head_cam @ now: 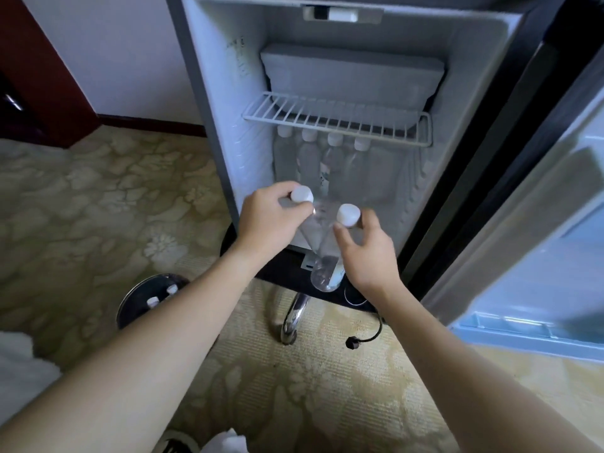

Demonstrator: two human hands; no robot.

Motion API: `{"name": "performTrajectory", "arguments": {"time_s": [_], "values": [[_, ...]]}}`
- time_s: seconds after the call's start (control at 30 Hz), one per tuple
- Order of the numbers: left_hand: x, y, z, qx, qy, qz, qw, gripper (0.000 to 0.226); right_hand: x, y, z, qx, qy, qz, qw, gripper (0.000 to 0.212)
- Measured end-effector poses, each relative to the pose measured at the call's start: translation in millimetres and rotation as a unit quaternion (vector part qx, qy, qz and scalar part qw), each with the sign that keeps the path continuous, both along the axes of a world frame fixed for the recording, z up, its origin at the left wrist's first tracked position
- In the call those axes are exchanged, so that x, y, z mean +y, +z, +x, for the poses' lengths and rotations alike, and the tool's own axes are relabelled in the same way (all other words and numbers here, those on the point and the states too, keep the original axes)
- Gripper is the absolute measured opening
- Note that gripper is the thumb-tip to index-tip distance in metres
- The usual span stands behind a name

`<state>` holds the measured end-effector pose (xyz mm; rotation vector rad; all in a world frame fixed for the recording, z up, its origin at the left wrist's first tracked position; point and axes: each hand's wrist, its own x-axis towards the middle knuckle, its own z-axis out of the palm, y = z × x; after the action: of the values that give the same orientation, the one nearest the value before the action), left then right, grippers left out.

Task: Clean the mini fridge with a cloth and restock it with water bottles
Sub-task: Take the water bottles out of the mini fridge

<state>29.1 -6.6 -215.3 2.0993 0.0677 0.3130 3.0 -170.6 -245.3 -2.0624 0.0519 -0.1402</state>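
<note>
The mini fridge (pixel 228 103) stands open in front of me, its door (pixel 539 240) swung out to the right. Several clear water bottles with white caps (pixel 335 158) stand in a row at the back under the white wire shelf (pixel 336 120). My left hand (pixel 268 220) grips the neck of one water bottle (pixel 302 195) at the fridge's front edge. My right hand (pixel 366 246) grips the neck of a second water bottle (pixel 348 214) beside it. Both bottles hang down and their bottoms (pixel 327 273) meet below the fridge floor.
A round dark tray (pixel 130 305) on the patterned carpet at lower left holds more capped bottles. A chrome leg (pixel 292 318) and a black power plug (pixel 352 344) lie below the fridge. White cloth (pixel 19 364) shows at the left edge and another piece (pixel 225 441) at the bottom.
</note>
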Motion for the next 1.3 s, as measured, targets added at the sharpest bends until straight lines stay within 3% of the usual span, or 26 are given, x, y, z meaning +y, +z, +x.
{"name": "performTrajectory", "arguments": {"time_s": [0.1,0.6,0.8,1.1,1.3], "values": [[22.7,-2.0,-32.1,0.0,0.029,-0.018,0.999,0.02,13.5,3.4,-24.0,-0.002,0.034,-0.003,0.999,0.021],[110.9,11.2,-156.1,-0.017,0.08,-0.051,0.995,0.009,100.8,37.3,-88.5,-0.014,0.157,-0.023,0.987,0.015],[162.7,-3.9,-171.7,-0.004,0.136,-0.089,0.987,0.031,156.3,31.8,-88.9,-0.004,0.199,-0.013,0.98,0.023],[242.3,-42.8,-167.9,0.012,0.218,-0.085,0.972,0.011,241.5,-10.0,-63.8,0.019,0.245,-0.041,0.968,0.023],[283.0,-89.1,-154.4,0.032,0.245,-0.048,0.968,0.019,293.3,-50.1,-37.1,0.05,0.263,-0.058,0.962,0.026]]}}
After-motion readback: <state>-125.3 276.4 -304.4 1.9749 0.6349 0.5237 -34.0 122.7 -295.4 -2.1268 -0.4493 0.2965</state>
